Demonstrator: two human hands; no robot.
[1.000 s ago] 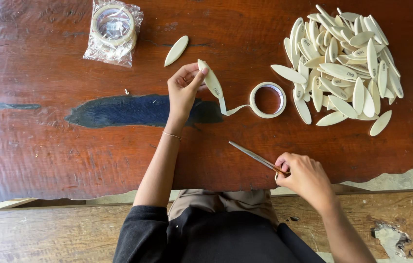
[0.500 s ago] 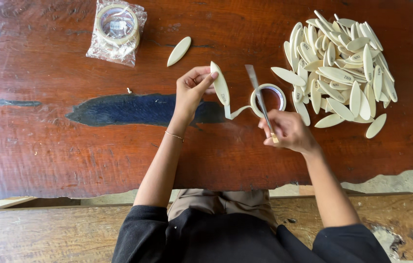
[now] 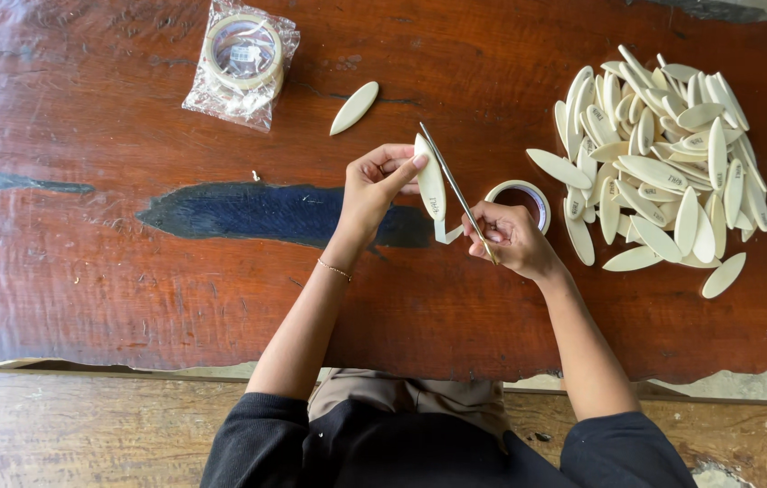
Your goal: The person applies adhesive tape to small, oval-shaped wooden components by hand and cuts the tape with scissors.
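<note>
A person seated at a dark red wooden table point(image 3: 85, 271) pinches a pale leaf-shaped wooden piece point(image 3: 429, 177) upright in the left hand point(image 3: 374, 185), fingers closed on its upper edge, long axis running nearly top to bottom. The right hand point(image 3: 508, 237) is closed on a thin metal blade point(image 3: 456, 192), which slants up and left from that grip to lie just beside the piece's right edge (whether it touches cannot be told). A strip of tape point(image 3: 445, 232) trails from the piece's lower end toward an open tape roll point(image 3: 521, 199) behind the right hand. A heap of similar pieces point(image 3: 663, 163) lies at right; one stray piece point(image 3: 353, 107) and a clear-bagged tape roll point(image 3: 240, 59), its small label pale, sit at upper left.
</note>
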